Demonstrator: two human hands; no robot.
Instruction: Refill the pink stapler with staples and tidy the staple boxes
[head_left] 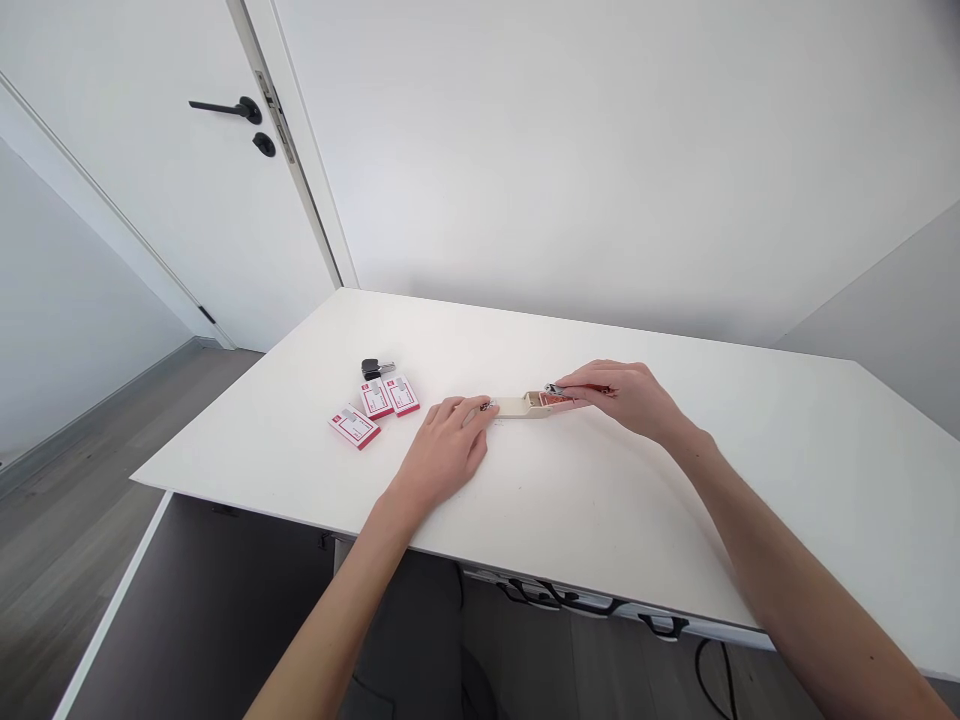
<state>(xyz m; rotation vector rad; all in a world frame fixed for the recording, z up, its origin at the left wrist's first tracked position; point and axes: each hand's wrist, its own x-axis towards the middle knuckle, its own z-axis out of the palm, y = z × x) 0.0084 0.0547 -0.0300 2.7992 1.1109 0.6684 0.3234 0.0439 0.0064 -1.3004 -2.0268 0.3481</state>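
A stapler point(517, 407) lies opened out on the white desk, its cream part to the left and a pinkish part to the right. My left hand point(450, 440) rests over the left end of the cream part, fingers curled on it, and a bit of metal shows at the fingertips. My right hand point(626, 395) pinches the stapler's right part, near a shiny metal piece point(553, 389); its fingers hide much of that part. Left of my left hand lie three small red-and-white boxes point(355, 427), with a small black staple remover point(375, 369) just behind them.
The white desk point(525, 500) stands against a white wall. A door with a black handle point(225, 107) is at the left. Below the desk's front edge are black drawer handles point(664, 627) and a dark cable point(716, 670).
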